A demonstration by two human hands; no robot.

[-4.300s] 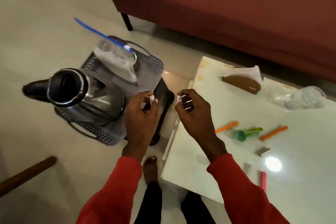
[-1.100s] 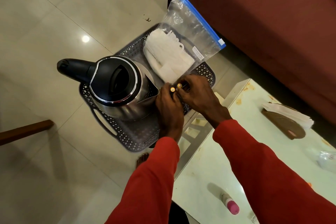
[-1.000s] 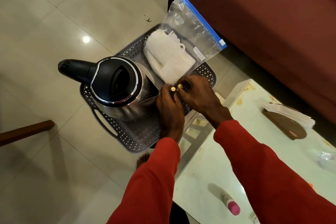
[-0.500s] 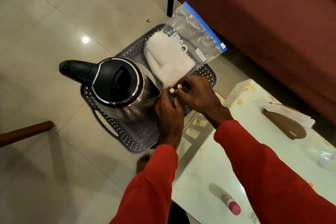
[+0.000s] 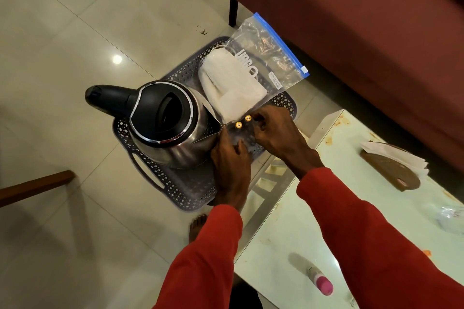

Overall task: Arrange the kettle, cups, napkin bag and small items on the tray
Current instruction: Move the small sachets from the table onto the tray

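Both hands' grip (image 5: 247,133) steadies two upright batteries (image 5: 243,121).

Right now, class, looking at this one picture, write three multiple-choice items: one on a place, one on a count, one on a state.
1. Where does the steel kettle with the black lid stand?
A. on the grey perforated tray
B. on the white table
C. on the sofa

2. How many small yellow-tipped items show beside the hands?
A. one
B. two
C. four

3. What state is the kettle's lid in?
A. removed
B. wide open
C. closed

Answers: 1 A, its base sits inside the tray's rim. 2 B, two yellow tips side by side. 3 C, the black lid sits flat within the rim.
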